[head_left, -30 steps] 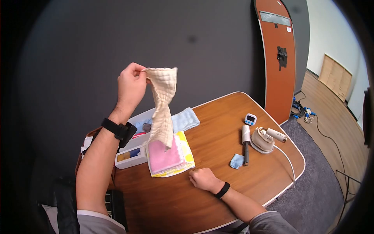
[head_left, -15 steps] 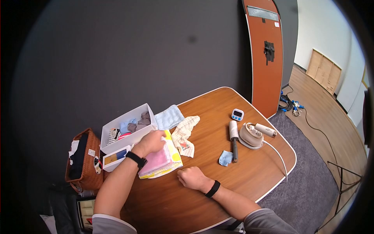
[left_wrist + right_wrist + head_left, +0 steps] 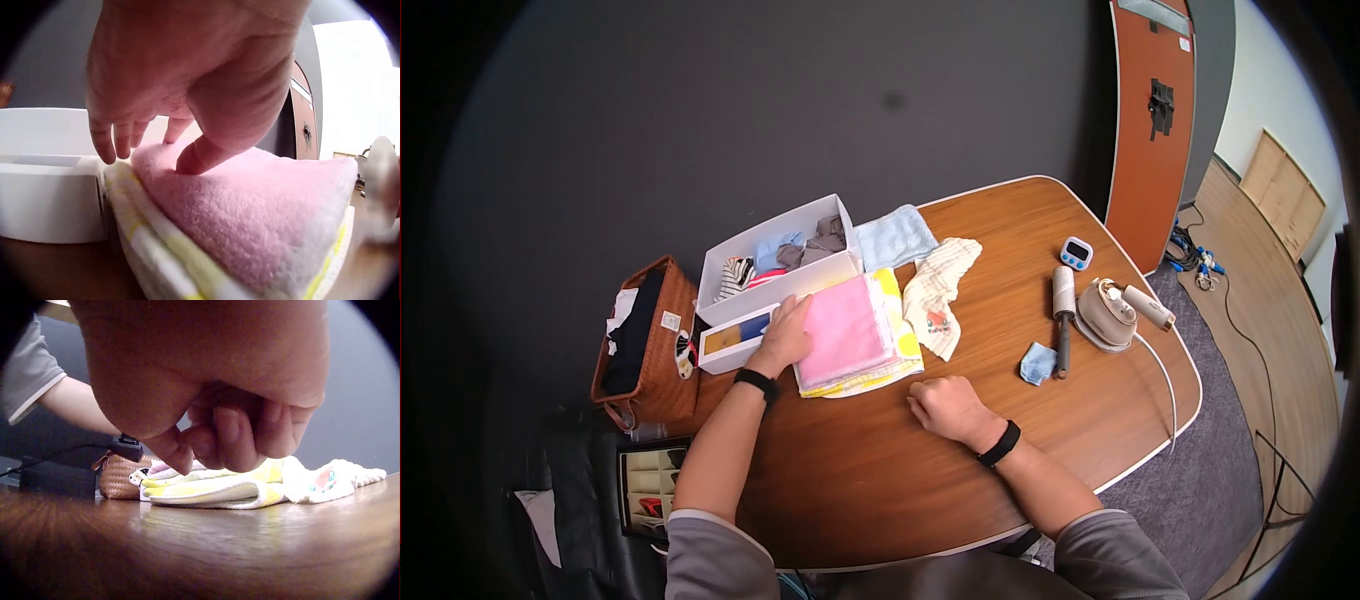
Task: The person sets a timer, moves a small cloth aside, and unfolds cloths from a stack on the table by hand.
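My left hand is at the left edge of a folded pink towel, on a stack over a yellow-and-white cloth. In the left wrist view its thumb and index fingertips touch the pink pile, and the other fingers reach down past the edge. My right hand rests on the table in front of the stack, fingers loosely curled around nothing. A crumpled cream gauze cloth with a small printed figure lies right of the stack. Behind it is a light blue towel.
A white box of folded clothes and a smaller white box stand left of the stack. Further left is a brown woven basket. A lint roller, blue cloth, timer and cream corded appliance are at right.
The cream gauze cloth, held up in my left hand one second ago, now lies on the table. My left hand has come down to the pink towel's left edge. My right hand stays put.
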`<state>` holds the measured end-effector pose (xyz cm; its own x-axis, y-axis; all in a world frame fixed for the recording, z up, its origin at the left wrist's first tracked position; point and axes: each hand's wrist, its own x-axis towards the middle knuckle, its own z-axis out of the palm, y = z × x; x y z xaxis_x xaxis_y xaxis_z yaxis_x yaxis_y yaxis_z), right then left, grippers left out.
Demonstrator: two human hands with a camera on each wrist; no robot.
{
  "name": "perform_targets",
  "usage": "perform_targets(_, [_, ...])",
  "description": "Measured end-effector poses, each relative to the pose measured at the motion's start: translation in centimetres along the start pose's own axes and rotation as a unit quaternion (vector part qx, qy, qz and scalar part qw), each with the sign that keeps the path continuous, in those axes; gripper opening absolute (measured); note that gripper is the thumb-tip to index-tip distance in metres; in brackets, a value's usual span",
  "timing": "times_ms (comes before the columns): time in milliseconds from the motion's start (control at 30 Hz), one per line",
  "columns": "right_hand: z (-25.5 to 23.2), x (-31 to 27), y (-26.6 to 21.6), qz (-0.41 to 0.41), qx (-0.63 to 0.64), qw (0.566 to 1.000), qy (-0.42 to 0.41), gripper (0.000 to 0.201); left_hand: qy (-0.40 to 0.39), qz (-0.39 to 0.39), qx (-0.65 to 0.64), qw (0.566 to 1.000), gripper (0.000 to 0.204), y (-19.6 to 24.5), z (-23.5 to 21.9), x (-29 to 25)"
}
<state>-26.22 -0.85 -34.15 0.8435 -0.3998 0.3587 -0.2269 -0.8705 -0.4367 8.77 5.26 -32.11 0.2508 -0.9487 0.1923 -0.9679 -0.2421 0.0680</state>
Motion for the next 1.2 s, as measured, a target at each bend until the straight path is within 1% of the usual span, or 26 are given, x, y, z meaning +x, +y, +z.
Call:
perform_targets(33, [-0.1, 0.0, 0.0, 0.0, 0.002, 1.0, -0.001, 0.018, -0.002, -0.001, 0.001, 1.0, 0.071, -0.2, 0.6, 0.7])
perform_targets(100, [-0.1, 0.0, -0.1, -0.001, -0.006, 1.0, 0.001, 0.018, 0.002, 0.013, -0.033, 0.999, 0.059, -0.7, 1.3, 1.9])
perform_targets(133, [-0.1, 0.0, -0.2, 0.002, -0.001, 1.0, 0.003, 0.018, -0.002, 0.015, -0.029, 0.999, 0.059, -0.2, 0.8, 2.2])
perform_targets(200, [-0.2, 0.0, -0.1, -0.001, 0.004, 1.0, 0.003, 0.017, 0.004, -0.035, -0.012, 0.999, 0.045, 1.4, -1.1, 2.6])
perform_targets(233, [-0.1, -0.1, 0.0, 0.003, 0.006, 1.0, 0.006, 0.017, 0.001, -0.031, -0.01, 0.999, 0.045, 1.5, -1.5, 2.8])
perform_targets(300, [0.2, -0.2, 0.2, -0.018, 0.018, 0.999, 0.026, 0.015, 0.006, -0.028, -0.01, 1.0, 0.033, 1.8, -2.3, 3.0])
perform_targets(333, [0.0, -0.1, 0.2, -0.015, 0.021, 0.999, 0.028, 0.015, 0.003, -0.026, -0.007, 1.0, 0.033, 1.9, -2.5, 3.1])
perform_targets(400, [-0.2, -0.1, 0.0, 0.001, 0.011, 1.0, -0.007, 0.014, 0.016, -0.033, -0.029, 0.999, 0.032, 2.1, -2.8, 3.0])
perform_targets(433, [-0.1, -0.1, 0.1, 0.004, 0.015, 1.0, -0.007, 0.014, 0.012, -0.032, -0.027, 0.999, 0.032, 2.7, -3.1, 2.8])
perform_targets(467, [0.2, -0.1, 0.3, -0.003, 0.014, 1.0, 0.001, 0.015, 0.093, 0.016, -0.04, 0.995, 0.029, 3.6, -3.2, 2.7])
perform_targets(500, [0.4, -0.2, 0.3, -0.009, 0.013, 1.0, 0.008, 0.015, 0.172, 0.064, -0.053, 0.981, 0.027, 4.5, -3.1, 2.4])
perform_targets(533, [0.4, -0.3, 0.4, -0.003, 0.017, 1.0, 0.006, 0.015, 0.165, 0.065, -0.054, 0.983, 0.027, 5.8, -3.4, 2.2])
perform_targets(600, [0.5, -0.2, 0.4, -0.008, 0.017, 1.0, 0.008, 0.016, 0.031, 0.087, -0.15, 0.984, 0.029, 9.0, -4.2, 2.2])
perform_targets(633, [0.6, -0.2, 0.5, -0.003, 0.021, 1.0, 0.006, 0.016, 0.024, 0.087, -0.15, 0.985, 0.029, 10.7, -4.6, 2.2])
perform_targets(667, [0.6, -0.2, 0.4, -0.001, 0.015, 1.0, 0.003, 0.016, -0.046, 0.034, -0.107, 0.993, 0.036, 12.3, -5.0, 2.2])
perform_targets(700, [0.7, -0.2, 0.5, 0.001, 0.008, 1.0, 0.0, 0.017, -0.114, -0.019, -0.063, 0.991, 0.043, 13.3, -5.0, 2.2])
perform_targets(733, [0.8, -0.3, 0.6, -0.003, 0.01, 1.0, 0.003, 0.017, -0.118, -0.028, -0.037, 0.992, 0.044, 13.7, -4.5, 2.3])
perform_targets(767, [0.8, -0.3, 0.5, 0.001, 0.011, 1.0, 0.002, 0.017, -0.121, -0.027, -0.038, 0.992, 0.044, 13.9, -4.3, 2.7])
perform_targets(833, [0.5, -0.3, 0.4, 0.004, 0.016, 1.0, 0.003, 0.016, -0.178, -0.025, 0.029, 0.983, 0.035, 14.4, -4.0, 3.5])
perform_targets(867, [0.6, -0.3, 0.4, 0.006, 0.016, 1.0, 0.002, 0.016, -0.18, -0.023, 0.028, 0.983, 0.035, 14.3, -3.5, 3.7])
perform_targets(933, [0.7, -0.3, 0.5, 0.004, 0.011, 1.0, -0.001, 0.015, -0.159, 0.012, 0.037, 0.987, 0.026, 13.8, -2.6, 3.9])
perform_targets(1067, [0.7, -0.3, 0.5, 0.004, 0.013, 1.0, 0.002, 0.015, -0.166, 0.024, 0.005, 0.986, 0.021, 12.3, -2.9, 4.0])
perform_targets(1133, [0.8, -0.3, 0.5, 0.0, 0.005, 1.0, -0.001, 0.015, -0.2, 0.009, -0.038, 0.979, 0.022, 11.4, -3.0, 4.0])
perform_targets(1167, [0.8, -0.3, 0.5, 0.0, 0.006, 1.0, -0.001, 0.015, -0.201, 0.008, -0.037, 0.979, 0.022, 11.3, -3.0, 3.8])
perform_targets(1200, [0.7, -0.3, 0.4, 0.002, 0.005, 1.0, -0.005, 0.015, -0.196, -0.011, -0.058, 0.979, 0.02, 11.2, -3.0, 3.6])
